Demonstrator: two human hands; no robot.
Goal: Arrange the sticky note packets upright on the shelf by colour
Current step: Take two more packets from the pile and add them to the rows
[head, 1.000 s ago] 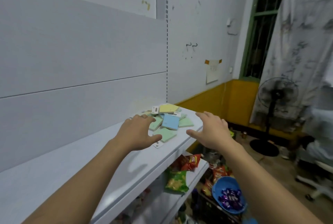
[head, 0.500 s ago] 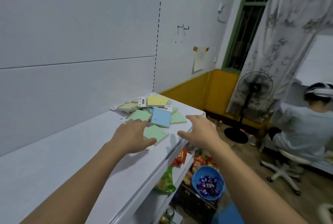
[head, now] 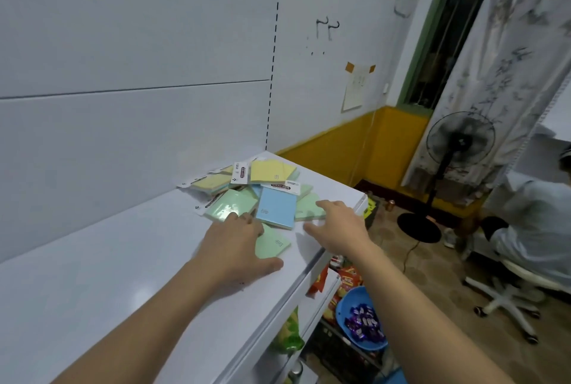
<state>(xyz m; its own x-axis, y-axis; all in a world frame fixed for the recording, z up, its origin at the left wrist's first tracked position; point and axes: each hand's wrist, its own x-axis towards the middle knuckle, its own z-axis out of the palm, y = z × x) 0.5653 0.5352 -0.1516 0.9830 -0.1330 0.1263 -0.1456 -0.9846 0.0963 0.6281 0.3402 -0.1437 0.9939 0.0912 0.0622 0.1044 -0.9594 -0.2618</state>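
White shelf [head: 108,275], "STICKY NOTE" packets [head: 276,209] flat; left hand [head: 238,247], right hand [head: 340,229] spread, empty.

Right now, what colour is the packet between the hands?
Light blue packet, clearest in the head view.

Both bare forearms reach forward and slightly inward from the lower edge of the view, wrists straight. The left hand [head: 234,244] lies palm down, fingers [head: 244,220] extended forward and close together, thumb stretched out to the right, well apart from the fingers. The right hand [head: 336,229] is also palm down and flat, its fingers [head: 327,205] pointing forward and left, thumb spread leftward toward the left hand's fingertips with a gap between them; neither hand is closed on anything.
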